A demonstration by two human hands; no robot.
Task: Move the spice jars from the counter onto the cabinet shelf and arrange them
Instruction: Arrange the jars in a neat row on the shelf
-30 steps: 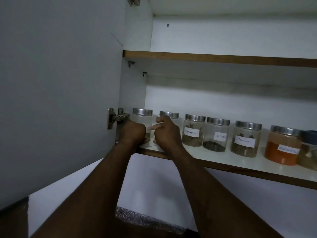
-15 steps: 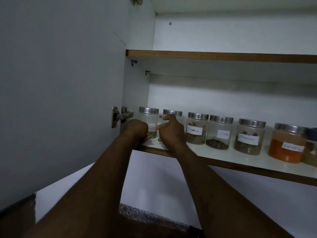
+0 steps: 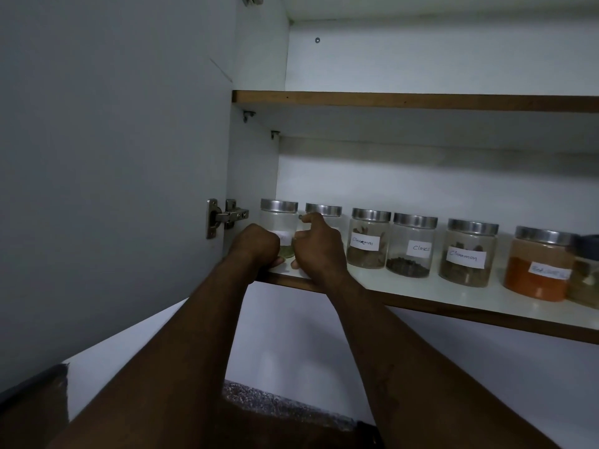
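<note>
Head view, looking up into an open wall cabinet; noted seven spice jars upright in a row on lower shelf (image 3: 421,294), all on the shelf and set slightly back from its near edge.

Far left, just beside cabinet side wall: first jar (image 3: 279,218), steel lid, pale label, greenish bits at bottom. Next right: second jar (image 3: 324,210), only its lid and a sliver of glass showing behind right hand. Further right, in order: Cinnamon jar (image 3: 368,243); Cloves jar (image 3: 411,251), just beside it; other Cinnamon jar (image 3: 468,256); orange-powder jar (image 3: 538,270); dark-lidded jar (image 3: 587,273), cut off by right edge of view.

Left hand (image 3: 259,244) clenched, knuckles toward camera, pressed against near lower left of first jar, thumb tip down on shelf; fingers hidden, so unable to tell whether gripping jar or merely fisted beside it.

Right hand (image 3: 319,249) curled round second jar, forefinger hooked just under its lid; grasping it.

Also noted: upper shelf (image 3: 421,102) with brown front edge; cabinet door (image 3: 113,157) swung open at left on steel hinge (image 3: 225,217); speckled counter (image 3: 275,405) far below, between forearms.
</note>
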